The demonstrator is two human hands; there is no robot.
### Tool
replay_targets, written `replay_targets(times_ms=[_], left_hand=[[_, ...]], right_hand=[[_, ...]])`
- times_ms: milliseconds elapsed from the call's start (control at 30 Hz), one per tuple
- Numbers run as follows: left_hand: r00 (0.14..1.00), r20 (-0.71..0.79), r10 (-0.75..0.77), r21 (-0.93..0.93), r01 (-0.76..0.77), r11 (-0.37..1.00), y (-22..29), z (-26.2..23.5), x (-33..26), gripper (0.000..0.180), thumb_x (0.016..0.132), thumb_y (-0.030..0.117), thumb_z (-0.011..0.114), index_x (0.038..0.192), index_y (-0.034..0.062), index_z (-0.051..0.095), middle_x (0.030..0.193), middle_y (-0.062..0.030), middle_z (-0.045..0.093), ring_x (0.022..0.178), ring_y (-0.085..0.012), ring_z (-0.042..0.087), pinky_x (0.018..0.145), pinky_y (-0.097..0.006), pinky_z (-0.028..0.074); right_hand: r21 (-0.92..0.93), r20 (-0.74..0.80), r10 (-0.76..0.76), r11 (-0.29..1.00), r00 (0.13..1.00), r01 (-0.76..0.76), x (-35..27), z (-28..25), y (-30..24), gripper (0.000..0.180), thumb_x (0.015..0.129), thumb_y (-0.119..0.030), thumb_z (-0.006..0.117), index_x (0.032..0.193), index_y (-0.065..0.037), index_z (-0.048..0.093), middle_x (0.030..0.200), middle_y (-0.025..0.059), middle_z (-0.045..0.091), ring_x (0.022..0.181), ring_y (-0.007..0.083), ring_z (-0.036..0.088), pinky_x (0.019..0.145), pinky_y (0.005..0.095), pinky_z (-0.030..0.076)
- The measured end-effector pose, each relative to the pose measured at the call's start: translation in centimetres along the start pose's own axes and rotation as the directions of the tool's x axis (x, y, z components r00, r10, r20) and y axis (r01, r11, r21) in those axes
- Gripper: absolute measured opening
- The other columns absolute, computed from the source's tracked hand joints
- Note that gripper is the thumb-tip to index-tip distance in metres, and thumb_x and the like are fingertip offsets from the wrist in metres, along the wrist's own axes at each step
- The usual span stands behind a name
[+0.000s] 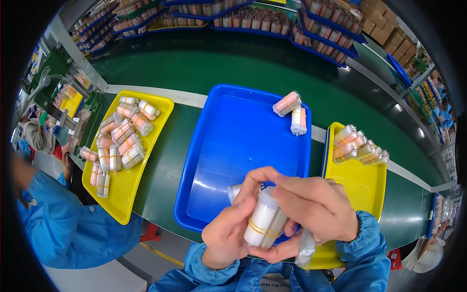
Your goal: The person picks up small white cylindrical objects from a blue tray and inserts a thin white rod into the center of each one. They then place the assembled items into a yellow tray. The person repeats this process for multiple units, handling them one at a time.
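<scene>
Head camera view: at lower centre of the frame, a bundle of white and grey cylinders, ringed by a yellow rubber band, is held tilted in two bare hands. The left hand curls around its left side, fingers closed against it. The right hand has bent fingers closed on its top and right side. Crumpled clear plastic hangs just below the right hand; whether that hand grips it, I cannot tell.

Behind the hands, a blue tray fills the centre. Two pink-and-white bundles lie in its upper right corner; another bundle is partly hidden by the left hand. At left, a yellow tray holds many loose bundles. At right, a second yellow tray holds a small cluster. All rest on a green work surface. Loaded trays line the upper edge; a co-worker's blue sleeve shows at lower left.
</scene>
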State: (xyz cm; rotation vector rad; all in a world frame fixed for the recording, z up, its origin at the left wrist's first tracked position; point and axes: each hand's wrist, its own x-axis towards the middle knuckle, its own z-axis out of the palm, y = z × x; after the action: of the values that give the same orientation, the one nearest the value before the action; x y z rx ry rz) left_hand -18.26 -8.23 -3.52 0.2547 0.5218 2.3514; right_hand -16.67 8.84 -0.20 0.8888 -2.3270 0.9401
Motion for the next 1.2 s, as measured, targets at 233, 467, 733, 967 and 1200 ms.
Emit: replay_targets(times_ms=[233, 467, 733, 967, 1200], left_hand=[[0.939, 0.097, 0.329, 0.213, -0.343, 0.915, 0.4, -0.8, 0.8, 0.064, 0.086, 0.015, 0.064, 0.139, -0.0001, 0.032, 0.117, -0.0236, 0.058, 0.102, -0.0305, 0.063, 0.087, -0.038, 0.052], [0.679, 0.317, 0.662, 0.726, -0.623, 0.291, 1.2, -1.8, 1.2, 0.059, 0.068, -0.009, 0.067, 0.122, -0.0023, 0.043, 0.123, -0.0336, 0.058, 0.132, -0.0417, 0.045, 0.108, -0.046, 0.037], [0.613, 0.531, 0.585, 0.669, -0.727, 0.154, 0.8, -2.1, 1.7, 0.049, 0.071, -0.004, 0.068, 0.112, 0.0045, 0.043, 0.127, -0.0355, 0.054, 0.140, -0.0481, 0.029, 0.111, -0.052, 0.026], [0.753, 0.398, 0.524, 0.828, -0.541, 0.149, 2.4, -2.4, -0.1, 0.062, 0.075, 0.014, 0.063, 0.130, -0.0001, 0.040, 0.139, -0.0316, 0.044, 0.132, -0.0443, 0.040, 0.112, -0.050, 0.027], [0.975, 0.177, 0.137, 0.936, -0.124, -0.330, 1.1, -2.6, 0.0, 0.066, 0.068, 0.010, 0.071, 0.128, -0.0040, 0.048, 0.135, -0.0272, 0.043, 0.127, -0.0446, 0.038, 0.103, -0.047, 0.037]], right_hand=[[0.099, 0.144, 0.113, 0.987, 0.983, -0.128, 1.6, -1.2, 0.2, 0.076, 0.064, -0.023, 0.089, 0.126, 0.003, 0.054, 0.130, 0.0241, 0.054, 0.097, 0.0292, 0.063, 0.079, 0.0329, 0.054], [0.164, 0.106, 0.170, 0.969, 0.980, -0.186, 0.8, 0.6, 1.6, 0.071, 0.071, -0.021, 0.083, 0.131, -0.002, 0.051, 0.126, 0.0149, 0.058, 0.103, 0.0307, 0.064, 0.076, 0.0330, 0.055], [0.248, 0.076, 0.136, 0.957, 0.988, -0.150, 0.8, 0.4, 1.2, 0.063, 0.070, -0.013, 0.081, 0.127, -0.005, 0.055, 0.123, 0.0125, 0.063, 0.098, 0.0267, 0.068, 0.075, 0.0315, 0.058], [0.274, 0.053, 0.134, 0.951, 0.990, -0.143, 0.7, 0.4, 2.0, 0.064, 0.069, -0.007, 0.078, 0.130, -0.007, 0.055, 0.128, 0.0117, 0.062, 0.101, 0.0265, 0.068, 0.077, 0.0303, 0.058], [0.088, 0.068, 0.106, 0.990, 0.992, -0.112, 0.9, -1.3, 2.8, 0.061, 0.069, -0.006, 0.074, 0.127, -0.008, 0.055, 0.119, 0.0108, 0.064, 0.090, 0.0303, 0.068, 0.066, 0.0323, 0.057]])
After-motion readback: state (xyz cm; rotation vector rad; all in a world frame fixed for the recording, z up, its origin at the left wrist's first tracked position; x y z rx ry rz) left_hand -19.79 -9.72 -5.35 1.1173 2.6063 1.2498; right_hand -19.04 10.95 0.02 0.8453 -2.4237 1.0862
